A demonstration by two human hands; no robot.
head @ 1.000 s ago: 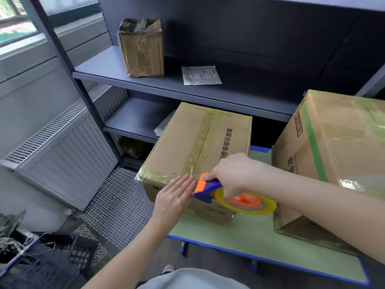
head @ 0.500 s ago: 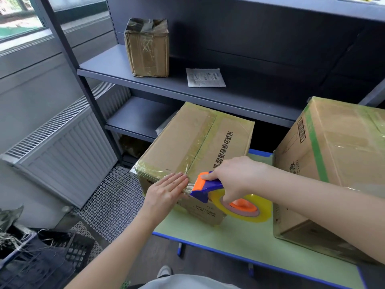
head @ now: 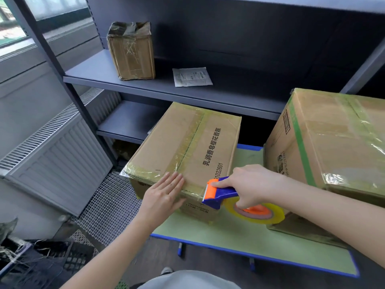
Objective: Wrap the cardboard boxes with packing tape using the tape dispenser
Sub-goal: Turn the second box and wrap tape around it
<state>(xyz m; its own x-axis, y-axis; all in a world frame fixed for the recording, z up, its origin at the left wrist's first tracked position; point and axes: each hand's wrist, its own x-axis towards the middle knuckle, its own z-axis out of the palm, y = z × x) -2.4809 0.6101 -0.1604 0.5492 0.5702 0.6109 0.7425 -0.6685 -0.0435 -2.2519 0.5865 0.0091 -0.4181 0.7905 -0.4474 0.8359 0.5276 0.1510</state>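
A tape dispenser [head: 220, 191] is held at the near edge of a cardboard box [head: 187, 147].
The box is set at the left of a green table [head: 229, 232]. The left hand [head: 164, 197] is laid flat on its near top edge, fingers straight; the dispenser is gripped by the right hand [head: 248, 184] just beside it.
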